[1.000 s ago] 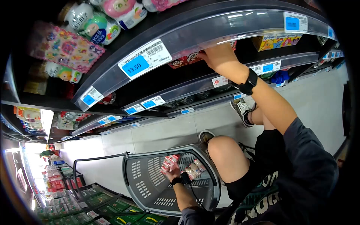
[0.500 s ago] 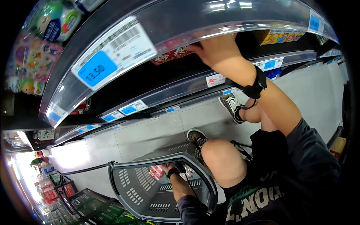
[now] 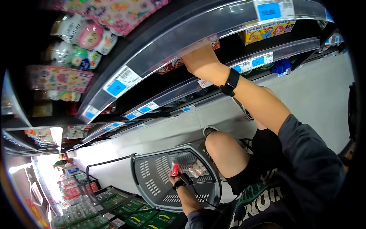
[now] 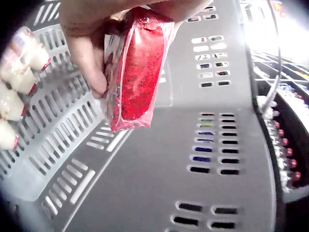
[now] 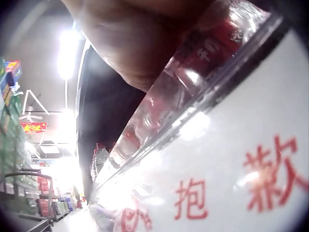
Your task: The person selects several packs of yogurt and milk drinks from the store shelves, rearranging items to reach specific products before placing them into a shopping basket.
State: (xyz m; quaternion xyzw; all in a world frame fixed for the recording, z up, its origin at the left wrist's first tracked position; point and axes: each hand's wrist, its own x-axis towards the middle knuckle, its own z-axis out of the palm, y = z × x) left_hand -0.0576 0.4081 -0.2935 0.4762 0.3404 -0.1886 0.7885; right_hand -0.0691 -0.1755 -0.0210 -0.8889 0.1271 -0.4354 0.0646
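Observation:
My left hand point(image 3: 174, 180) is inside a grey shopping basket point(image 3: 162, 191) and grips a red pack point(image 4: 142, 72) in clear plastic wrap. In the left wrist view its red end faces the camera, with the thumb and fingers round its sides. A wrapped pack of small cream-coloured bottles point(image 3: 197, 169) lies in the basket beside this hand. My right hand point(image 3: 202, 63) reaches into a shelf, at a red patterned box point(image 3: 169, 68). Its fingers are hidden behind the clear shelf lip, so I cannot tell whether they hold the box.
The clear shelf lip point(image 3: 152, 63) with price tags runs along the shelf front. Yellow cartoon boxes point(image 3: 267, 32) stand farther right on that shelf. Character-shaped bottles point(image 3: 91, 36) are on the level above. Green cartons point(image 3: 152, 219) lie beyond the basket.
The head view has swung, shifting shelf and basket in the picture. My left hand has turned the red pack, so its plain red end now shows. My right hand stays at the shelf.

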